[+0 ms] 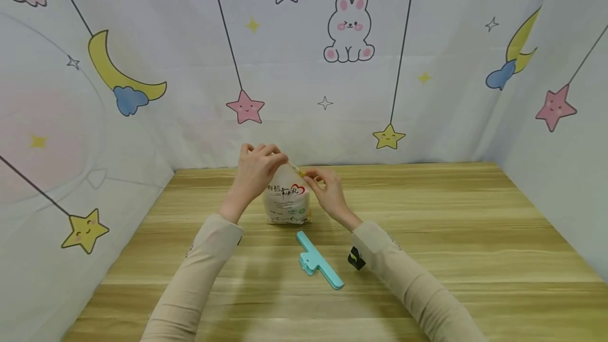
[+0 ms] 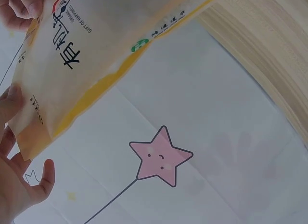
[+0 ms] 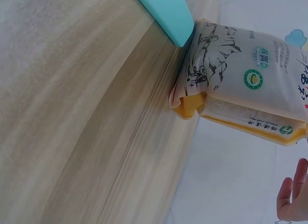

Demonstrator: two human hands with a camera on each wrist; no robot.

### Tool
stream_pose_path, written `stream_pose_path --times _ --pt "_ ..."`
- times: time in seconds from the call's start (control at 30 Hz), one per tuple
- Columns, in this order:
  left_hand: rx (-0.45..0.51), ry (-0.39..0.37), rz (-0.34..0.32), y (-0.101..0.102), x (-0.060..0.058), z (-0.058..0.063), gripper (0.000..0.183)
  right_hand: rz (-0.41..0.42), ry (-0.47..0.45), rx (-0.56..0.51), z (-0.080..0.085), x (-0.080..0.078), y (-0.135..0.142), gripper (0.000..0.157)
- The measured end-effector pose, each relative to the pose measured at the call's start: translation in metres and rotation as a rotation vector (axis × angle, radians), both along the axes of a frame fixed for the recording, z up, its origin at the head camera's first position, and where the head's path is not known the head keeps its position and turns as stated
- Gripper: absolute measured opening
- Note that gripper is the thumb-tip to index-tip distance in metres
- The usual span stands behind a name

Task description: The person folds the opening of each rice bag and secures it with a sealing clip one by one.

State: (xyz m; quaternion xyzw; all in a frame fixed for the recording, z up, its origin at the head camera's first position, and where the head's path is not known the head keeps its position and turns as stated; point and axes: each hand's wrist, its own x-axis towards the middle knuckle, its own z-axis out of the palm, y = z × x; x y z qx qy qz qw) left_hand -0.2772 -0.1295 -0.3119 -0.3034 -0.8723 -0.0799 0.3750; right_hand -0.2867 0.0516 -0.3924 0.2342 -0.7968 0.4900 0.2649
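Note:
A white and yellow food bag point(image 1: 287, 202) with printed Chinese characters stands on the table, full at the bottom and flattened towards its top. My left hand point(image 1: 256, 170) pinches the left end of the top edge between thumb and fingers, and my right hand point(image 1: 329, 191) pinches the right end. Stretched between them, the edge slopes down to the right. Seen from the left wrist, the left thumb point(image 2: 10, 103) lies over the bag's yellow corner. A turquoise bag clip point(image 1: 320, 261) lies on the table in front of the bag, touched by neither hand.
The wood-grain table point(image 1: 451, 215) reaches back to a white cloth backdrop point(image 1: 304, 78) printed with stars, moons and rabbits. More of this cloth hangs at the left and right sides. A small black object point(image 1: 356, 258) shows beside the right cuff.

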Motion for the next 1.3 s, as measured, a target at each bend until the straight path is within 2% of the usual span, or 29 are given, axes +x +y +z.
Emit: stream_pose_path --times 0.4,0.67,0.9,1.1,1.3 --pt "-0.01 0.019 -0.002 -0.0006 -0.0023 -0.0014 0.016 -0.015 0.11 0.045 -0.002 -0.0012 0.0005 0.013" --pt "0.026 -0.006 -0.029 -0.0007 -0.0042 -0.0063 0.025 -0.03 0.134 0.04 -0.0056 -0.0002 -0.0001 0.014" --pt "0.021 0.009 -0.019 -0.0011 -0.0049 -0.0079 0.027 -0.046 0.157 0.056 -0.0052 -0.0002 -0.0014 0.015" --pt "0.021 0.01 -0.021 -0.0014 -0.0045 -0.008 0.026 -0.02 0.1 0.02 -0.0027 0.0005 0.0011 0.017" --pt "0.037 -0.02 -0.027 -0.002 -0.0035 -0.0093 0.025 0.011 -0.046 -0.021 -0.0035 0.004 0.0039 0.02"
